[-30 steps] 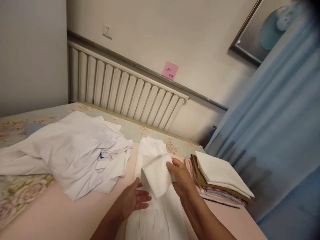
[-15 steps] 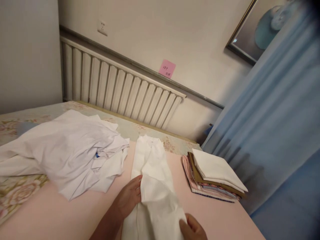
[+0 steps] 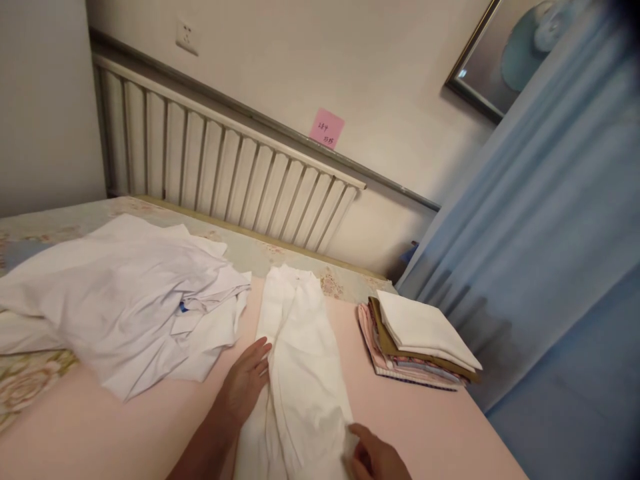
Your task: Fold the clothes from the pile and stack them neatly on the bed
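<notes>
A white garment, folded into a long narrow strip, lies on the pink sheet in the middle of the head view. Its near end runs out of the frame, and I cannot tell what kind of garment it is. My left hand is open at the garment's left edge, its fingertips against the cloth. At the right edge, near the bottom of the view, my right hand has its index finger reaching to the cloth and the other fingers loosely bent. No cloth shows in its grasp.
A rumpled heap of white clothing lies to the left. A stack of folded clothes, white on top, sits to the right. Behind the bed stands a radiator. A blue curtain hangs along the right side.
My right hand has let go of the garment's right edge. The raised cloth there now lies flatter. My left hand has shifted slightly left, and the whole view has moved a little.
</notes>
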